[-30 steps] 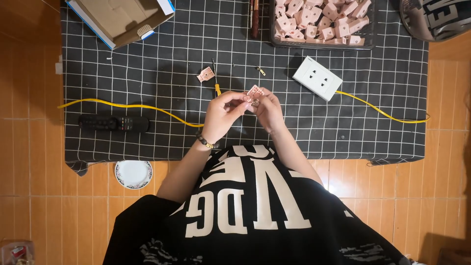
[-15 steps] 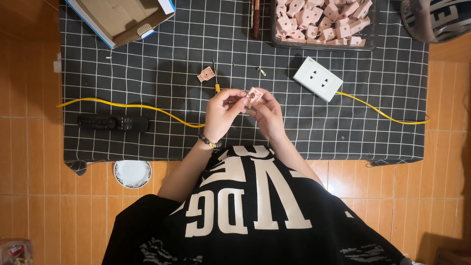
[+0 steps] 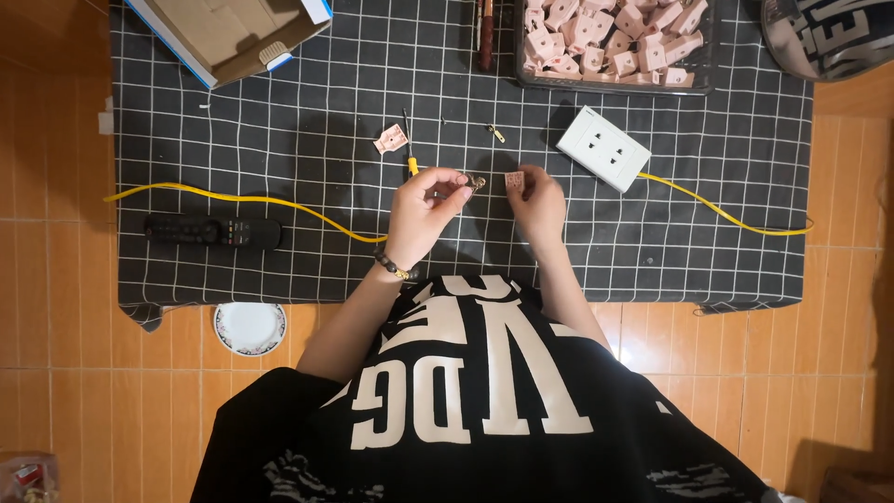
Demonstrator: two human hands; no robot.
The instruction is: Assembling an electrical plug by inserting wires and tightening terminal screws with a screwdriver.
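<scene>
Right now I see both hands raised just above the black gridded cloth [image 3: 279,121], close in front of the body so the small parts sit under the head camera. My left hand [image 3: 424,212] pinches a tiny brass-coloured metal piece [image 3: 477,183] between thumb and fingertips, the other fingers curled in; my right hand [image 3: 538,200] pinches a small pink plastic piece [image 3: 514,180] the same way. The two parts face each other with a small gap between them, not touching, which I judge keeps them lined up for fitting while each stays steady in its own grip. Just beyond the left hand lie a small screwdriver with a yellow handle [image 3: 409,149] and another pink part [image 3: 390,140], near enough to grab without shifting. A dark tray of pink parts [image 3: 615,42] sits at the far edge, well apart, as the stock. The white socket block [image 3: 603,148] lies just right of the hands, its yellow cable [image 3: 233,198] running across the cloth under the wrists. An open cardboard box [image 3: 228,33], a black remote [image 3: 212,232] and a small white dish [image 3: 250,327] on the tiled floor stay off to the left, clear of the working spot.
</scene>
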